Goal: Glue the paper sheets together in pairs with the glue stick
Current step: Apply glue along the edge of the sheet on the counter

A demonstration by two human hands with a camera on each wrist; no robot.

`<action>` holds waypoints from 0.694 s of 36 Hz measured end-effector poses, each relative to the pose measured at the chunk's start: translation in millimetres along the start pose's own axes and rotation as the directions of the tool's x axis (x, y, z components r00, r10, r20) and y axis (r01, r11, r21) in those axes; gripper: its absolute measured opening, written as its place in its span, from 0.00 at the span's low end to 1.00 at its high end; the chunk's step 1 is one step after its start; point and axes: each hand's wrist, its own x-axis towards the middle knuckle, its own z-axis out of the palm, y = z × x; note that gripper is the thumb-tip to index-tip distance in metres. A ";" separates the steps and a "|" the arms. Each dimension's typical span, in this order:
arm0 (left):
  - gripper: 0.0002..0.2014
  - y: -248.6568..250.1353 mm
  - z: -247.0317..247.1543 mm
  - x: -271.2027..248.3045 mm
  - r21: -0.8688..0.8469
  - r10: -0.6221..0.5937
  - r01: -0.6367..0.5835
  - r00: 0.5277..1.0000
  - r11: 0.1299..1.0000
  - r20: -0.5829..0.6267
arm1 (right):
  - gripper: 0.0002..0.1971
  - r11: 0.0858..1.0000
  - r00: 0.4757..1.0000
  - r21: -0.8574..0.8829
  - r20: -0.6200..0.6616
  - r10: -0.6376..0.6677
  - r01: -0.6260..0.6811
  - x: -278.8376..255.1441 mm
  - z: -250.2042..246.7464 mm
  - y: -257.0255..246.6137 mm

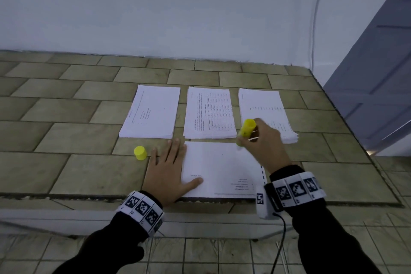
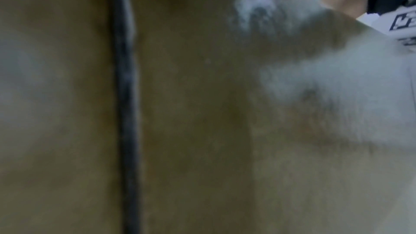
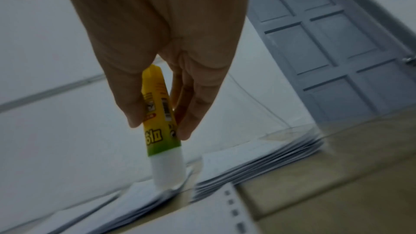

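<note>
The glue stick [image 3: 162,118] bears a yellow-green label with Korean lettering, too blurred to read. The right hand [image 1: 265,142] pinches it between thumb and fingers, white tip down on the far right corner of the sheet [image 1: 220,167]. The left hand [image 1: 169,169] lies flat, fingers spread, pressing the sheet's left edge. The cap [image 1: 140,153] stands just left of it. Three paper stacks [image 1: 210,113] lie beyond.

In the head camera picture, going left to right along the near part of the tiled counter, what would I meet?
Small yellow plastic cap → left hand lying flat → single white paper sheet → yellow glue stick → right hand gripping it.
</note>
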 end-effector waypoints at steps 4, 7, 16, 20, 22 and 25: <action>0.60 0.0 -1.5 -0.6 -0.003 -0.011 0.011 1.000 1.000 0.001 | 0.07 0.994 0.972 0.065 0.216 -0.097 0.085 -8.3 29.8 -29.8; 0.60 0.2 -1.6 -0.9 -0.024 -0.012 0.012 1.000 1.000 -0.009 | 0.08 0.988 0.941 0.067 0.303 -0.153 0.140 -13.2 52.1 -44.6; 0.59 -1.0 0.6 -0.7 -0.037 0.008 -0.009 1.000 0.999 -0.019 | 0.10 0.967 0.893 -0.020 0.387 -0.227 0.255 -12.2 86.4 -52.7; 0.60 0.5 -1.9 -1.6 -0.056 0.000 -0.001 1.000 0.998 -0.020 | 0.08 0.970 0.906 -0.040 0.366 -0.211 0.241 -12.2 78.2 -44.7; 0.62 1.5 -4.1 -2.0 -0.043 -0.010 0.010 1.000 0.999 -0.005 | 0.08 0.976 0.919 -0.052 0.350 -0.179 0.210 -12.8 68.5 -38.0; 0.62 1.8 -5.1 -1.8 -0.035 -0.020 0.020 1.000 0.999 0.011 | 0.08 0.982 0.934 -0.055 0.323 -0.155 0.182 -16.2 49.3 -25.9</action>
